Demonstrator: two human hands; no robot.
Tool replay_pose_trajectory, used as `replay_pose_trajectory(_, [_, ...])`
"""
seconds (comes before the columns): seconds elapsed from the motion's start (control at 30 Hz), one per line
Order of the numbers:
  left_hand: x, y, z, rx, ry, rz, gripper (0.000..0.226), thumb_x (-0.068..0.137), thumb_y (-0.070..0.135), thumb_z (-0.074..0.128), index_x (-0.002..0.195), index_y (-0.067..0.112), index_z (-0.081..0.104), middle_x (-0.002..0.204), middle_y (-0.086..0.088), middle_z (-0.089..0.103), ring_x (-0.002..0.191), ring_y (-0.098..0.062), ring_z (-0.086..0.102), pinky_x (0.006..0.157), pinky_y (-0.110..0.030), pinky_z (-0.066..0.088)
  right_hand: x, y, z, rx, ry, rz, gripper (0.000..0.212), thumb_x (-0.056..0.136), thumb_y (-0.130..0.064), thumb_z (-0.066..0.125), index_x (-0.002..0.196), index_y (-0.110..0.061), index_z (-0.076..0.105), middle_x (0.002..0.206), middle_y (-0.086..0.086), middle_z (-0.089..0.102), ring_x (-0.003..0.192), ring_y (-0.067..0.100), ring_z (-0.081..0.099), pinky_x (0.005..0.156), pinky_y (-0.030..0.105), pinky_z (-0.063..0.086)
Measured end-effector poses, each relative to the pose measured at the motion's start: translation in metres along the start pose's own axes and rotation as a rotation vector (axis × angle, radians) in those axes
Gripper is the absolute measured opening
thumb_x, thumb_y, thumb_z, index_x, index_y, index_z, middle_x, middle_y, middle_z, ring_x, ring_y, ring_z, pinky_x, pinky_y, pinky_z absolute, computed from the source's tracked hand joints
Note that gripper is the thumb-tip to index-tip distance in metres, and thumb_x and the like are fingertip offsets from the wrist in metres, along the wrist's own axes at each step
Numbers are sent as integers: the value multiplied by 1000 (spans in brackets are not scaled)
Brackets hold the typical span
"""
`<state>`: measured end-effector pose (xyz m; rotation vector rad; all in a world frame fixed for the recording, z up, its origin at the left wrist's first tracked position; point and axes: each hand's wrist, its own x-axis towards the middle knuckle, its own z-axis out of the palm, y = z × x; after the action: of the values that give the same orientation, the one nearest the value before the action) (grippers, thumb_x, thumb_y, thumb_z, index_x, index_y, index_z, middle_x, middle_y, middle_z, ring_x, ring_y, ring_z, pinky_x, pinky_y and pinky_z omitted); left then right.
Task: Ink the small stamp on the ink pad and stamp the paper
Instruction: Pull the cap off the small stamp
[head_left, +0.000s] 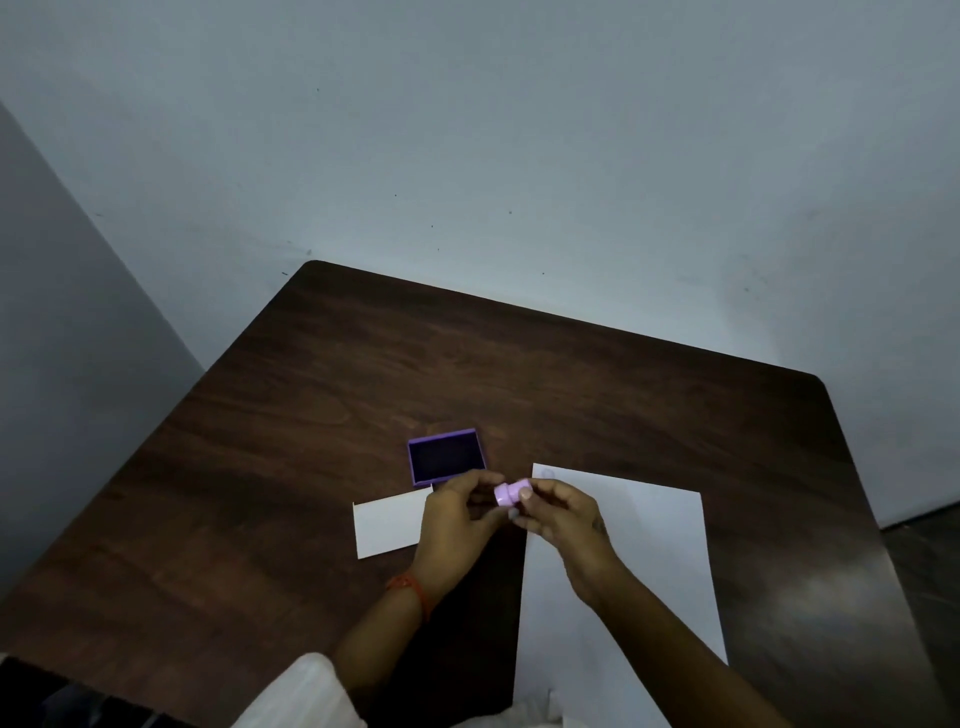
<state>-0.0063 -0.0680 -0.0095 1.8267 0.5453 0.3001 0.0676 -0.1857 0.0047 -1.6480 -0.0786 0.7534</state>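
Observation:
A small pink-purple stamp (508, 492) lies on its side in the air between both hands, just above the table. My left hand (457, 514) pinches its left end and my right hand (558, 512) grips its right end. The purple ink pad (445, 456) sits open just behind my left hand, its dark pad showing. A large white sheet of paper (639, 571) lies under my right hand and forearm, with a faint mark near its far left corner.
A small white card (387, 525) lies left of my left hand, its right part hidden by the hand. The dark wooden table (519, 374) stands in a corner against pale walls. An orange band circles my left wrist (410, 590).

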Motion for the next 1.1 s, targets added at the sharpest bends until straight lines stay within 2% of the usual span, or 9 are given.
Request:
replay_pose_trajectory(0.2, [-5,6,-1,-34,-4,-25,15,75,22,74,84,29,65,87,11,70,81,-4,67,72,-9,51,-5,0,-2,29,59,22,19,81,-26,68,96,-14,68,100,9,71,89,22,70,78,29,58])
replay_pose_trajectory(0.3, [-6,7,-3,-77,-8,-37,19,73,17,76,83,29,66,88,9,72,82,-5,67,73,-11,52,-7,-4,-4,38,35,0,6,81,-21,68,86,-20,69,93,4,72,85,18,69,66,17,58])
replay_pose_trajectory(0.4, [-7,8,-6,-131,4,-37,23,71,14,78,81,30,66,86,11,72,81,-2,67,69,-8,51,-10,-10,-7,25,-23,-48,8,79,-19,69,81,-26,69,86,-3,72,80,13,70,59,11,55])
replay_pose_trajectory(0.53, [-8,11,-7,-138,13,-36,23,70,15,79,81,30,66,85,12,72,80,0,67,68,-6,50,-11,-13,-9,16,-45,-49,14,80,-22,68,93,-20,66,94,3,71,85,17,70,64,15,58])
replay_pose_trajectory(0.63, [-9,15,-7,-140,11,-11,24,68,14,79,79,30,65,82,13,72,79,0,67,65,-4,48,-12,-14,-8,-10,-29,-56,8,81,-23,68,88,-20,68,89,1,72,79,15,70,60,13,56])
replay_pose_trajectory(0.73, [-8,16,-10,-151,9,4,23,68,15,80,80,29,67,82,10,73,79,-3,67,67,-6,50,-13,-19,-12,-10,-71,-88,8,79,-20,70,86,-23,70,87,-3,73,82,14,70,60,10,53])
replay_pose_trajectory(0.87, [-8,19,-11,-150,-6,10,21,69,15,80,81,27,67,82,9,74,79,-5,68,68,-9,52,-13,-23,-11,14,-80,-52,7,79,-20,70,85,-23,68,86,-1,72,80,17,71,62,16,57])
replay_pose_trajectory(0.97, [-9,20,-10,-121,-14,24,21,68,13,80,79,27,68,82,9,73,79,-4,68,68,-6,50,-15,-24,-12,-41,-85,-74,6,80,-20,69,79,-25,70,83,-3,73,76,12,71,60,11,54])
replay_pose_trajectory(1.1, [-9,20,-13,-143,-13,29,21,67,13,80,79,26,68,81,10,73,80,-3,67,68,-6,49,-13,-25,-15,-5,-101,-51,12,77,-19,72,89,-21,69,92,2,72,86,19,70,67,16,57])
